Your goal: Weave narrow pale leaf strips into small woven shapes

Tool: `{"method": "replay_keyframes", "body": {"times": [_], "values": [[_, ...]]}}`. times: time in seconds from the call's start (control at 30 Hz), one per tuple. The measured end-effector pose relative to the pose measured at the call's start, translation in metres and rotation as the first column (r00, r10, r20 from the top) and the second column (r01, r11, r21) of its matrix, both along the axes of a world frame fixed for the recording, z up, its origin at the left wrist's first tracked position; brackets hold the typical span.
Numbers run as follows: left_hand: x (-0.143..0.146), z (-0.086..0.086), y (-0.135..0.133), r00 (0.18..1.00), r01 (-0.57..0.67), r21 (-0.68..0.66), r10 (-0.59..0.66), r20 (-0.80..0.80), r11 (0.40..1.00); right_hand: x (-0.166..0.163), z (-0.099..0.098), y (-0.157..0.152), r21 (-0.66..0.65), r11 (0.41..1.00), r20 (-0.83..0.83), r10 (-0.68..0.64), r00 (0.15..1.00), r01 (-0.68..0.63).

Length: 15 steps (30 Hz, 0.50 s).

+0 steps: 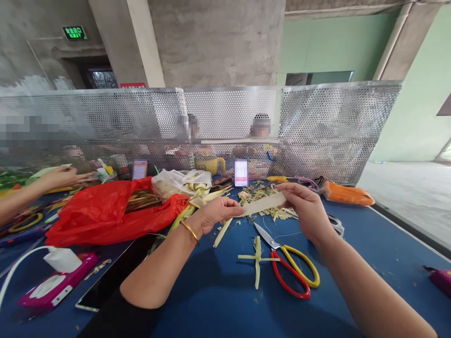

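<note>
Both my hands hold one pale leaf strip (262, 204) stretched between them above the blue table (218, 300). My left hand (216, 212), with a gold bangle on the wrist, pinches its left end. My right hand (305, 206) pinches the right end between thumb and fingers. Below the strip lie scissors (289, 265) with one red and one yellow handle, blades open. A small cross of leaf strips (257, 259) lies to their left. Leaf scraps (262, 195) are heaped just behind the strip.
A red plastic bag (102, 213) with leaves and a white bag (179, 180) lie at left. A co-worker's hand (61, 177) reaches in at far left. A magenta device (58, 288) sits near left. Two phones (241, 172) stand against the perforated metal screen (317, 126). An orange packet (347, 193) lies at right.
</note>
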<state>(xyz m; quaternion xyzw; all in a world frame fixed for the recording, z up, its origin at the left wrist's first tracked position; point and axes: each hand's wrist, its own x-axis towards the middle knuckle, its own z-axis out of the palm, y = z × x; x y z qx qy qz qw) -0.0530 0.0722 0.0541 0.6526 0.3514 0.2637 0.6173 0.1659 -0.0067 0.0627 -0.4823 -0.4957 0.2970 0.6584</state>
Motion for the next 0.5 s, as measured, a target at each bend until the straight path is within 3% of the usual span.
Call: {"method": "replay_keyframes", "body": {"times": [0.2, 0.37, 0.43, 0.5], "values": [[-0.005, -0.001, 0.01, 0.996, -0.05, -0.108, 0.057, 0.065, 0.993, 0.01, 0.005, 0.0, -0.016, 0.999, -0.145, 0.036, 0.989, -0.039], [-0.005, -0.007, 0.018, 0.995, -0.042, -0.113, 0.051, 0.083, 0.993, 0.013, 0.008, -0.001, -0.013, 0.971, -0.167, 0.232, 0.958, -0.238], [-0.005, -0.009, 0.021, 0.995, -0.023, -0.135, 0.036, 0.094, 0.991, 0.013, 0.007, -0.001, -0.011, 0.986, -0.133, 0.164, 0.977, -0.167], [-0.005, -0.011, 0.022, 0.996, -0.037, -0.143, 0.049, 0.078, 0.989, 0.014, 0.004, 0.001, 0.002, 1.0, -0.1, 0.001, 0.995, -0.001]]}}
